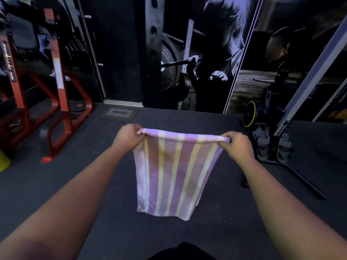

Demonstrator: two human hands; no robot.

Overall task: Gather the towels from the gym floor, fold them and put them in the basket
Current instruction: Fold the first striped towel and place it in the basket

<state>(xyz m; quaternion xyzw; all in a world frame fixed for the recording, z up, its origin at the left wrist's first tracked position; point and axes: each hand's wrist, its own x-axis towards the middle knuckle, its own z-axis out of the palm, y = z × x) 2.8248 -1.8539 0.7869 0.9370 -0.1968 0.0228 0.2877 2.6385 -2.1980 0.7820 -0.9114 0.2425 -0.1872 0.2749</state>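
Above the dark gym floor, at arm's length in front of the person, hangs one striped towel, purple with pale yellow bands running top to bottom. Towel is off the floor entirely; bottom edge hangs free, slightly uneven, lower at the right corner. Top edge is pulled fairly straight between the two hands, with a rolled look along it.

Left hand: fingers curled, pinching the towel's upper left corner, back of hand toward the camera. Right hand: fingers curled likewise, pinching the upper right corner. Both forearms bare and extended. Right hand sits a little lower than the left.

Whether the cloth is a single layer or already doubled: cannot tell for sure; a paler strip down the left edge suggests a second layer showing there.

Surroundings: red steel rack to the left, standing on the floor, with a yellow object at the far left edge, only partly in view. Grey slanted post and a dark machine with a yellow-rimmed wheel to the right, well apart from the towel. Wall mural of a weightlifter behind. Small rectangular mat on the floor near the wall.
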